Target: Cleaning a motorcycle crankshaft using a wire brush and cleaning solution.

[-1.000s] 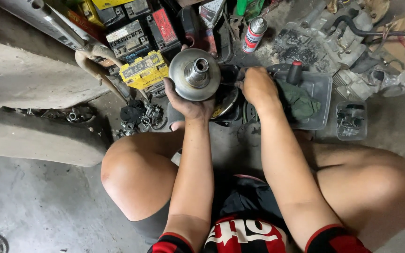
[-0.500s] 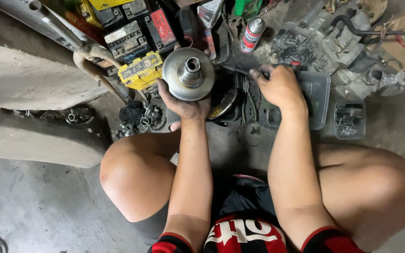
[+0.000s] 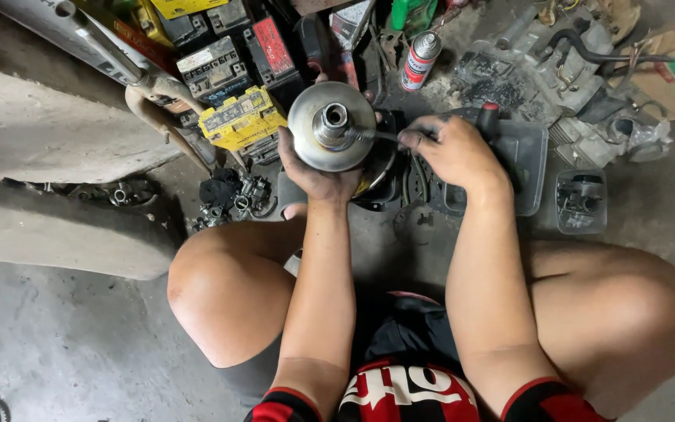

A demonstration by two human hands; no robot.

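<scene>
My left hand (image 3: 316,170) grips a round silver metal pulley (image 3: 331,126) from below, holding it up with its hollow centre hub facing me. My right hand (image 3: 451,148), fingers blackened with grease, pinches a thin dark tool (image 3: 376,135) whose tip reaches into the hub of the pulley. Beneath the pulley lies a dark engine part (image 3: 384,176) on the floor, mostly hidden. I am squatting, with both knees on either side of my arms.
Several old batteries, one yellow (image 3: 242,117), are stacked at the upper left beside a bent metal pipe (image 3: 146,82). A spray can (image 3: 419,59) stands behind. A grey plastic tray (image 3: 529,160), a small clear box (image 3: 580,203), engine parts (image 3: 564,70) at right, carburettor pieces (image 3: 232,199) at left.
My right hand came off the tray area, moved left and brought a thin tool to the pulley's hub. The left hand kept holding the pulley, tilting it slightly.
</scene>
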